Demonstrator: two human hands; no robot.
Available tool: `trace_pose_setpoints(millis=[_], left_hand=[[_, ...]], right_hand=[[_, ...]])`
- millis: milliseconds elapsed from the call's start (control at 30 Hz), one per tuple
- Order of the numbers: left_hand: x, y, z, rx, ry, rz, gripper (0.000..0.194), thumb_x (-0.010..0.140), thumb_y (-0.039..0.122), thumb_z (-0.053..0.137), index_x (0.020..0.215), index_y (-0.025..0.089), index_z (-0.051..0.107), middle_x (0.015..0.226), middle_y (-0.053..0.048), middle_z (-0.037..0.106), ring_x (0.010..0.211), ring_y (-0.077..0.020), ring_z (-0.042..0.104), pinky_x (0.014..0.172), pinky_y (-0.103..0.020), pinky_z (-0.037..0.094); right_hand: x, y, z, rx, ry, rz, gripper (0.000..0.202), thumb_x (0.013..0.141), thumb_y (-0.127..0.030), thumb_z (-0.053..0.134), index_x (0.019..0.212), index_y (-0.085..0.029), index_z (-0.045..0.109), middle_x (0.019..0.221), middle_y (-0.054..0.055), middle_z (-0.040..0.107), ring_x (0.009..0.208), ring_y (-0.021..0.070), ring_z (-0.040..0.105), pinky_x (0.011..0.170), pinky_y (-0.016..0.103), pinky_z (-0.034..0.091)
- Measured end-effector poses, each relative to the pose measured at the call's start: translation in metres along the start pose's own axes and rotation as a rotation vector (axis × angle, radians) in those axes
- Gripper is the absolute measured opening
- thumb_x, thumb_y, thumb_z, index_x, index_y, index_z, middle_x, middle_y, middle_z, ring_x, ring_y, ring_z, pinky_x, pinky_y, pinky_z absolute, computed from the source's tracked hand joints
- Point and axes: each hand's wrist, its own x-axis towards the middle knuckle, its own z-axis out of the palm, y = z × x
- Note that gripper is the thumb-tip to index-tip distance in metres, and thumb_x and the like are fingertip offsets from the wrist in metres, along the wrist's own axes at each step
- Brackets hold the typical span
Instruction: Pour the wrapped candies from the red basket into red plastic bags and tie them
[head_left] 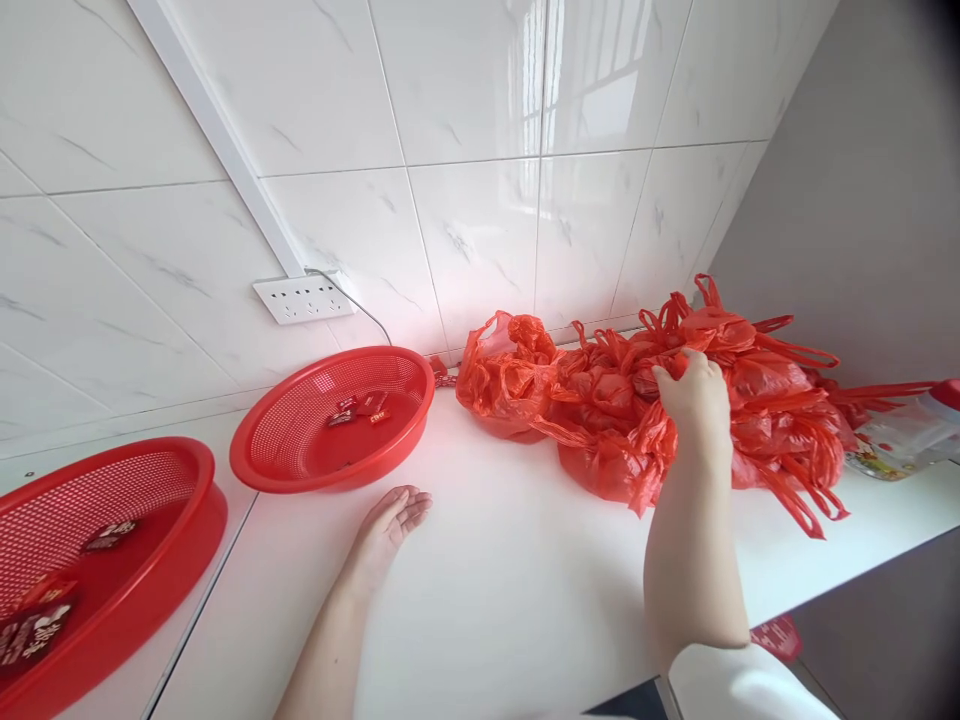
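Note:
My right hand [696, 388] is on the heap of red plastic bags [622, 400]. Its thumb and forefinger curl around part of one bag, and the other fingers are largely hidden. The thin bags are filled and bunched together, with loops of their handles sticking up and out. My left hand [391, 520] hovers over the white counter [480, 590], palm turned inward, fingers loosely bent and nothing in it. Closest to it is a round red plastic basket [330, 480] with a few small wrapped packets [367, 405] inside.
Another red basket [172, 560] holding dark packets [34, 635] stands at the left. A clear container with a red lid [900, 435] lies at the far right. Behind are a tiled wall [472, 240], a socket panel [304, 298] and a cable [360, 305].

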Motion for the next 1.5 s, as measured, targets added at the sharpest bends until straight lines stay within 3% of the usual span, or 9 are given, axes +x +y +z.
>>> trace_pose_setpoints(millis=[267, 433, 600, 767, 833, 967, 1100, 1300, 1500], left_hand=[[0.001, 0.000, -0.002, 0.005, -0.019, -0.002, 0.023, 0.071, 0.029, 0.077, 0.087, 0.015, 0.067, 0.093, -0.010, 0.073, 0.093, -0.0212, 0.068, 0.087, -0.033, 0.051], [-0.002, 0.001, -0.002, 0.011, -0.018, -0.005, 0.023, 0.072, 0.032, 0.076, 0.087, 0.016, 0.067, 0.093, -0.010, 0.073, 0.093, -0.0209, 0.068, 0.087, -0.032, 0.050], [-0.004, 0.002, -0.001, 0.019, -0.015, -0.023, 0.021, 0.071, 0.030, 0.076, 0.085, 0.017, 0.066, 0.092, -0.009, 0.073, 0.091, -0.0197, 0.068, 0.083, -0.030, 0.051], [-0.001, 0.003, -0.002, -0.006, -0.008, -0.052, 0.021, 0.073, 0.029, 0.075, 0.086, 0.017, 0.065, 0.093, -0.009, 0.072, 0.090, -0.0196, 0.067, 0.083, -0.031, 0.051], [0.000, 0.002, -0.004, -0.019, -0.007, -0.063, 0.021, 0.073, 0.029, 0.074, 0.087, 0.017, 0.064, 0.093, -0.009, 0.072, 0.090, -0.0198, 0.067, 0.083, -0.031, 0.051], [0.002, 0.002, -0.006, -0.032, -0.019, -0.070, 0.021, 0.075, 0.029, 0.074, 0.089, 0.017, 0.064, 0.094, -0.010, 0.071, 0.091, -0.0200, 0.067, 0.082, -0.031, 0.051], [0.002, 0.001, -0.007, -0.029, -0.043, -0.064, 0.020, 0.077, 0.030, 0.072, 0.090, 0.017, 0.064, 0.097, -0.010, 0.071, 0.092, -0.0196, 0.066, 0.083, -0.031, 0.051], [0.001, 0.001, -0.006, 0.008, -0.050, -0.046, 0.023, 0.079, 0.034, 0.071, 0.091, 0.017, 0.061, 0.097, -0.010, 0.070, 0.093, -0.0195, 0.066, 0.083, -0.032, 0.051], [-0.002, -0.001, 0.003, 0.204, -0.021, 0.048, 0.033, 0.079, 0.046, 0.067, 0.092, 0.017, 0.058, 0.099, -0.009, 0.067, 0.091, -0.0211, 0.065, 0.080, -0.034, 0.051]], right_hand=[[-0.044, -0.087, 0.015, 0.392, -0.200, -0.571, 0.033, 0.092, -0.027, 0.041, 0.115, -0.020, 0.064, 0.116, 0.010, 0.066, 0.107, 0.0237, 0.059, 0.095, 0.037, 0.043], [-0.051, -0.121, 0.062, 0.434, -0.374, -0.568, 0.038, 0.095, -0.025, 0.031, 0.118, -0.019, 0.061, 0.118, 0.011, 0.065, 0.109, 0.0239, 0.059, 0.092, 0.037, 0.044], [-0.043, -0.117, 0.099, 0.343, -0.351, -0.462, 0.045, 0.094, -0.020, 0.029, 0.135, -0.014, 0.045, 0.148, 0.018, 0.038, 0.138, 0.0275, 0.036, 0.101, 0.041, 0.039], [-0.034, -0.106, 0.109, 0.119, -0.481, -0.241, 0.073, 0.089, -0.037, 0.047, 0.150, -0.012, 0.016, 0.119, 0.024, 0.062, 0.112, 0.0360, 0.058, 0.085, 0.047, 0.046], [-0.030, -0.104, 0.109, 0.038, -0.482, -0.202, 0.073, 0.083, -0.042, 0.056, 0.146, -0.014, 0.029, 0.112, 0.022, 0.065, 0.106, 0.0372, 0.060, 0.082, 0.048, 0.046], [-0.025, -0.102, 0.103, 0.036, -0.418, -0.211, 0.029, 0.089, -0.038, 0.046, 0.107, -0.022, 0.063, 0.098, 0.013, 0.069, 0.095, 0.0297, 0.063, 0.079, 0.041, 0.045], [-0.025, -0.104, 0.095, 0.301, -0.195, -0.279, 0.025, 0.091, -0.038, 0.042, 0.092, -0.021, 0.061, 0.095, 0.009, 0.069, 0.086, 0.0225, 0.063, 0.076, 0.034, 0.046], [-0.036, -0.115, 0.101, 0.597, -0.027, -0.426, 0.019, 0.089, -0.028, 0.044, 0.101, -0.018, 0.055, 0.111, 0.013, 0.061, 0.097, 0.0202, 0.060, 0.082, 0.032, 0.048], [-0.047, -0.122, 0.116, 0.053, -0.527, -0.399, 0.044, 0.080, -0.028, 0.061, 0.121, -0.014, 0.052, 0.122, 0.017, 0.059, 0.101, 0.0259, 0.060, 0.077, 0.033, 0.047]])
